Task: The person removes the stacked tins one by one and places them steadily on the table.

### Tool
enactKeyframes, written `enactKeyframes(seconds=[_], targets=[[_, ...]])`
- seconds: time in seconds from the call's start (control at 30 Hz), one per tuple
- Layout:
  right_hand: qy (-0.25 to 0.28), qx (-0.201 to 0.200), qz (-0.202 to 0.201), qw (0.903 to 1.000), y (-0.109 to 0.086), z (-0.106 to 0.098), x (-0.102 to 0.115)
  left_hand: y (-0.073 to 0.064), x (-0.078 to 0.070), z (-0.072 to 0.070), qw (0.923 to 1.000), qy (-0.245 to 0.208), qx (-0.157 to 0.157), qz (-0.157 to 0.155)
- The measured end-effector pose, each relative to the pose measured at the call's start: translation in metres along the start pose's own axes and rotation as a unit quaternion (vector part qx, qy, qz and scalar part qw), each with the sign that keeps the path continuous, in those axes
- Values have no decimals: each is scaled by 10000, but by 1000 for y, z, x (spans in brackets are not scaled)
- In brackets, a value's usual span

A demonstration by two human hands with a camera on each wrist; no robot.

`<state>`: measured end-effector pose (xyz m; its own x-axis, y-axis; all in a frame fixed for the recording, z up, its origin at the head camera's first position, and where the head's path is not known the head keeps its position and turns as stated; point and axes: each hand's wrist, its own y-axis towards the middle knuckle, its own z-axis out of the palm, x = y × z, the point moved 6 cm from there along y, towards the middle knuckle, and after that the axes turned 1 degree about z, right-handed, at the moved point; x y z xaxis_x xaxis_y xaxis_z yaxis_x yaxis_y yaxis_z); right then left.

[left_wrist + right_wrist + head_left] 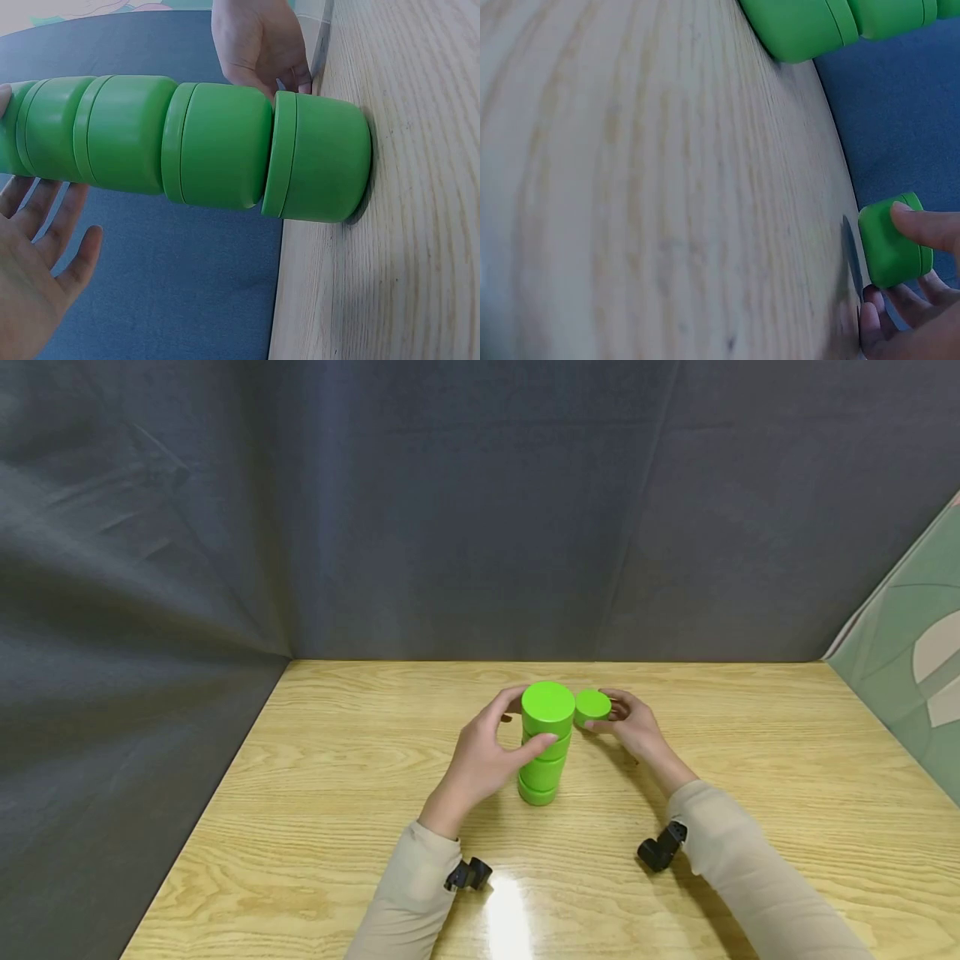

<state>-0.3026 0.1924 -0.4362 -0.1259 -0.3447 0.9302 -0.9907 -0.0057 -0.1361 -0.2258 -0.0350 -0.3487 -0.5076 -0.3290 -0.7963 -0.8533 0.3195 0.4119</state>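
Observation:
A tall stack of green lidded jars [543, 772] stands upright on the wooden table, its pieces set slightly off one another. Around its upper part my left hand [480, 756] holds it, thumb on the near side and fingers behind; in the left wrist view several jars [124, 135] show below the hand. My right hand [636, 727] pinches a separate green lidded jar [592, 703] just right of the stack. In the right wrist view this jar [889, 244] is slightly off the tabletop, thumb on one side and fingers on the other.
The pale wooden table [300, 793] reaches back to a dark grey cloth wall [465, 527], which also runs along the left. A green patterned panel [922, 652] borders the right side. Black wrist cameras [468, 874] sit on both sleeves.

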Motion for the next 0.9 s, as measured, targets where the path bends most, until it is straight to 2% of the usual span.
enactKeyframes(seconds=[0.63, 0.9], targets=[[-172, -17, 194, 9997, 1, 5, -5, -1, 1, 1, 10000, 67, 28, 29], [-247, 19, 54, 9997, 1, 4, -5, 0, -1, 1, 9998, 172, 52, -48]])
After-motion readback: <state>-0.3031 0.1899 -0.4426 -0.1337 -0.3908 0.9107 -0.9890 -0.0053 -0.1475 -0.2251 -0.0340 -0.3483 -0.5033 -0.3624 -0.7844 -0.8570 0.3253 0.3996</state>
